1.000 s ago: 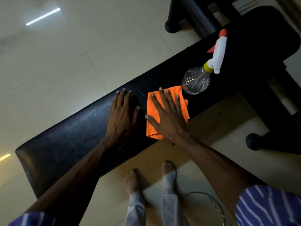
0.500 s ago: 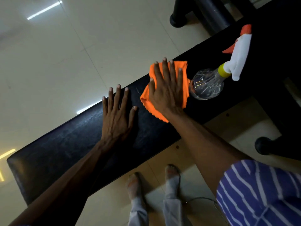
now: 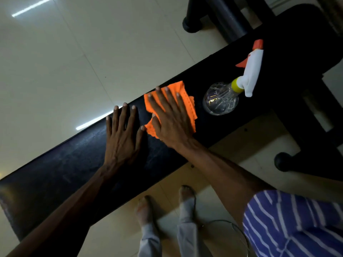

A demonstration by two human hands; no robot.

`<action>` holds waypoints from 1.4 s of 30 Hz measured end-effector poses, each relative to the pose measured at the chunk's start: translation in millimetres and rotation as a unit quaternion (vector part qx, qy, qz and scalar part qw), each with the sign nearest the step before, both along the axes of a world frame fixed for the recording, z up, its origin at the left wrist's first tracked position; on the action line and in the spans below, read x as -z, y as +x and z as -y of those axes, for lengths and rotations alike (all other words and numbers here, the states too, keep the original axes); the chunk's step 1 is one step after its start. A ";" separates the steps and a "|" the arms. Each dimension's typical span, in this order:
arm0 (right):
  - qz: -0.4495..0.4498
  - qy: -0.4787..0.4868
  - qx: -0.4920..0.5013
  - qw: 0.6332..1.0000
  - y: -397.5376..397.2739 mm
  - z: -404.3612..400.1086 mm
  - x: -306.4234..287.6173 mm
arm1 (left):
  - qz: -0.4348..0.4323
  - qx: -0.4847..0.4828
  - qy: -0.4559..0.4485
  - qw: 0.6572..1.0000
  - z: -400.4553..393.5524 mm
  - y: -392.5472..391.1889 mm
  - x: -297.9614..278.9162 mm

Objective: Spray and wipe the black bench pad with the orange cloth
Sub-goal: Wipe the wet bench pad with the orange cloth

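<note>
A long black bench pad (image 3: 61, 175) runs diagonally from lower left to upper right. My right hand (image 3: 169, 117) lies flat on the orange cloth (image 3: 187, 102), pressing it onto the pad near the far edge, fingers spread. Just left of it, my left hand (image 3: 122, 138) rests flat on the bare pad, fingers apart, holding nothing. A clear spray bottle (image 3: 221, 98) with a white and orange trigger head stands on the pad right of the cloth, untouched.
Black frame legs (image 3: 224, 17) with rounded feet (image 3: 284, 161) stand at the top and right on the pale tiled floor (image 3: 65, 62). My feet (image 3: 185, 193) are below the bench's near edge. A thin cable loop (image 3: 235, 229) lies on the floor.
My right hand slid the cloth from the near edge across to the far edge of the pad, then slightly back and left. The left hand stayed planted flat.
</note>
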State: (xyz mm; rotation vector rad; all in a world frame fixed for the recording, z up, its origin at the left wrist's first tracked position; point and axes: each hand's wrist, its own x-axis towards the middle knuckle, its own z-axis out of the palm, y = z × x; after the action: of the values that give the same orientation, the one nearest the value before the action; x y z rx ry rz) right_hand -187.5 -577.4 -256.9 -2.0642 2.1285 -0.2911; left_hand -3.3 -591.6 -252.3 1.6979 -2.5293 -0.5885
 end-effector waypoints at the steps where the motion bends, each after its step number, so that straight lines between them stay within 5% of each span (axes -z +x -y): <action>1: -0.001 -0.006 -0.023 1.000 -6.0 -15.6 1.8 | -0.007 -0.001 0.003 1.000 -0.2 -0.8 -1.1; 3: -0.010 -0.004 -0.008 1.000 -17.2 -41.2 4.7 | -0.019 -0.006 0.009 1.000 -4.0 -3.4 -3.1; 8: 0.004 -0.014 0.214 0.977 7.0 -60.8 5.6 | -0.025 0.051 0.003 0.998 -12.2 -8.7 -0.4; 14: 0.037 -0.025 0.121 0.992 10.8 -113.2 12.9 | -0.009 0.118 -0.006 0.993 -15.6 -16.9 5.9; 19: 0.059 -0.037 0.364 0.929 45.5 -99.7 9.6 | -0.009 0.120 -0.007 0.993 -16.2 -14.6 9.0; 26: 0.023 -0.016 0.031 0.999 30.1 -117.9 18.9 | -0.031 0.067 0.005 0.997 -4.1 19.5 1.9; 32: -0.015 0.016 0.133 0.991 19.6 -54.6 7.3 | -0.007 0.101 0.013 0.995 -11.5 53.4 -1.2; 36: -0.003 0.055 0.112 0.992 21.1 -48.0 -7.1 | -0.002 0.097 0.032 0.995 -15.3 52.8 -6.2; 42: 0.236 0.037 0.145 0.960 3.3 -76.6 -52.2 | -0.088 0.033 0.062 0.994 -20.2 21.0 -36.1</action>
State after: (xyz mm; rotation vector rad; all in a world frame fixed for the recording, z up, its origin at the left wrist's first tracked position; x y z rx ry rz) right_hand -184.2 -500.8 -204.7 -1.4474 2.0840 -0.6564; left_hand 17.7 -571.4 -216.1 1.5267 -2.4795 -0.8765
